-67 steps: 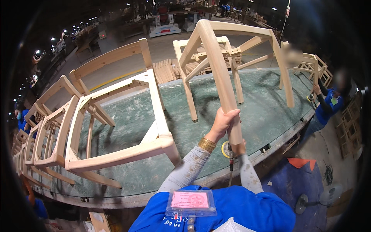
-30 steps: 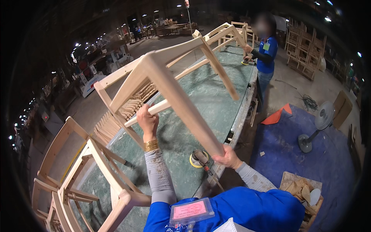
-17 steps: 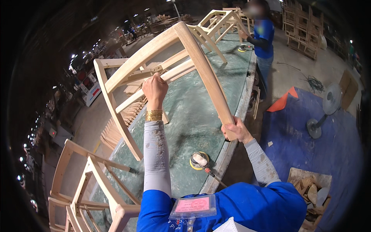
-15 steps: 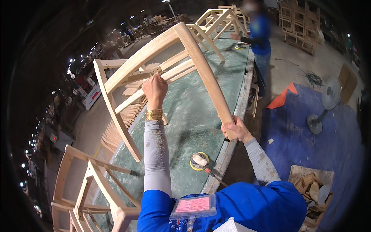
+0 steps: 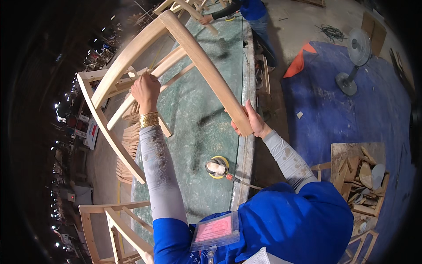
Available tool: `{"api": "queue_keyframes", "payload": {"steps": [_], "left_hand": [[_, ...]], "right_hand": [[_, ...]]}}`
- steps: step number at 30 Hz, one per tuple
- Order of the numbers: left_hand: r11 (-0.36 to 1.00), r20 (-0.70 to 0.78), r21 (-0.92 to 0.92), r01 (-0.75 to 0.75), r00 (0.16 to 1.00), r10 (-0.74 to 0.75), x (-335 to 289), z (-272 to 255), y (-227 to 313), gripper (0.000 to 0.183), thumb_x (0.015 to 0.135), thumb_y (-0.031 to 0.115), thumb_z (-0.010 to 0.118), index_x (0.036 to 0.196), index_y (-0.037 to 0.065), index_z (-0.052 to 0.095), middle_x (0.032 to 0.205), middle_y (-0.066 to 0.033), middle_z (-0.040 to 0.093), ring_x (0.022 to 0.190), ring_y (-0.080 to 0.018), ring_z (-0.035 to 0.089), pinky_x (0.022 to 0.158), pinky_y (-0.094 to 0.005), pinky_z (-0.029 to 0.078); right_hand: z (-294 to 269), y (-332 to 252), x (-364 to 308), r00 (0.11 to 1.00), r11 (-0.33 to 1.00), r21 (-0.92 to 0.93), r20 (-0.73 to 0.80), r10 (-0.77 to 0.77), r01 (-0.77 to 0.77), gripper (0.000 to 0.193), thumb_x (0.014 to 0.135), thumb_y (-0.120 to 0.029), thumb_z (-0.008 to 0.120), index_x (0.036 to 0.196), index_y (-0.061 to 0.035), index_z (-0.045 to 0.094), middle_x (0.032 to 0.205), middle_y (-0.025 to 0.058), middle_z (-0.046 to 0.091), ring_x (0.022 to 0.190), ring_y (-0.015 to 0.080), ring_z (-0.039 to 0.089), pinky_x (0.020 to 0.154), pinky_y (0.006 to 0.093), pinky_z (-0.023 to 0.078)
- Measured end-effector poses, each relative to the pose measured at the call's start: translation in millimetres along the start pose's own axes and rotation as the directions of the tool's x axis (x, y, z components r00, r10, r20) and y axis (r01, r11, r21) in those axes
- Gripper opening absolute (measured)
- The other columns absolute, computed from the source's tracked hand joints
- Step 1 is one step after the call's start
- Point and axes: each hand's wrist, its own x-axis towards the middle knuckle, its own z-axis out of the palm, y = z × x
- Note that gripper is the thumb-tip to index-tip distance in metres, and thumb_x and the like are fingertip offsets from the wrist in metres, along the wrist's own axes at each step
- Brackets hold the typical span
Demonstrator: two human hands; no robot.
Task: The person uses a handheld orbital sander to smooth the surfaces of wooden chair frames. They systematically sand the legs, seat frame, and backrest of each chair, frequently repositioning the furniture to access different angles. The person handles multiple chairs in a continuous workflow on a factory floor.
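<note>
A pale bare-wood chair frame (image 5: pixel 203 68) is held up, tilted, above the green worktable. My left hand (image 5: pixel 146 92), with a gold band at the wrist, is closed around one of its cross rails. Around the lower end of the thick curved leg goes my right hand (image 5: pixel 255 121), thumb along the wood and fingers partly hidden behind it. On the tabletop below lies a round sander (image 5: pixel 217 167) with a yellow rim and a hose, touched by neither hand.
The green worktable (image 5: pixel 206 119) runs away from me. Another wooden frame (image 5: pixel 127 229) stands at lower left. A co-worker's hand (image 5: pixel 205 20) touches a frame at the far end. To the right are a pedestal fan (image 5: pixel 347 83) and a box of wood offcuts (image 5: pixel 381 207).
The view has turned, so the table and fan sit differently in it. Both hands still hold the chair frame; my right thumb now lies more upright beside the leg.
</note>
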Motion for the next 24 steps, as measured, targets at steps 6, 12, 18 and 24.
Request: {"api": "queue_keyframes", "payload": {"steps": [6, 12, 18, 24], "left_hand": [[1.000, 0.018, 0.008, 0.022, 1.000, -0.022, -2.2, -5.5, 8.3, 0.018, 0.075, 0.019, 0.053, 0.068, 0.005, 0.061, 0.067, -0.0163, 0.063, 0.063, -0.0346, 0.062, 0.060, -0.0436, 0.048], [1.000, -0.048, 0.007, -0.028, 0.998, 0.029, -21.0, -8.1, 5.9, 0.016, 0.075, 0.018, 0.053, 0.064, 0.007, 0.059, 0.063, -0.0138, 0.062, 0.059, -0.0322, 0.062, 0.055, -0.0421, 0.047], [0.999, -0.049, -0.053, 0.004, 0.999, -0.007, -25.3, -20.1, 19.3, 0.011, 0.073, 0.015, 0.054, 0.067, 0.007, 0.058, 0.060, -0.0140, 0.060, 0.056, -0.0299, 0.061, 0.057, -0.0420, 0.045], [0.997, -0.041, -0.081, 0.018, 0.999, -0.021, -45.5, -30.8, 17.8, 0.010, 0.073, 0.014, 0.055, 0.066, 0.007, 0.055, 0.059, -0.0145, 0.058, 0.058, -0.0312, 0.060, 0.057, -0.0423, 0.045]], "right_hand": [[-9.7, -2.9, 3.8, 0.998, 0.993, -0.110, 0.051, -0.039, 0.045, 0.091, 0.082, -0.075, 0.010, 0.124, -0.0044, 0.049, 0.075, 0.0076, 0.060, 0.061, 0.0141, 0.058, 0.058, 0.0270, 0.049], [3.6, -56.6, 19.7, 0.986, 0.915, -0.389, -0.073, -0.152, 0.112, 0.078, 0.090, -0.066, 0.022, 0.127, -0.0025, 0.047, 0.107, 0.0068, 0.058, 0.097, 0.0123, 0.053, 0.084, 0.0282, 0.042], [33.5, -68.8, 41.5, 0.951, 0.869, -0.437, -0.081, -0.297, 0.234, 0.044, 0.091, -0.036, 0.053, 0.120, -0.0035, 0.045, 0.088, 0.0048, 0.058, 0.077, 0.0106, 0.058, 0.065, 0.0256, 0.049], [43.6, -60.6, 37.7, 0.936, 0.870, -0.432, -0.136, -0.324, 0.239, 0.037, 0.090, -0.035, 0.055, 0.108, -0.0028, 0.049, 0.079, 0.0042, 0.057, 0.067, 0.0114, 0.059, 0.058, 0.0253, 0.050]]}}
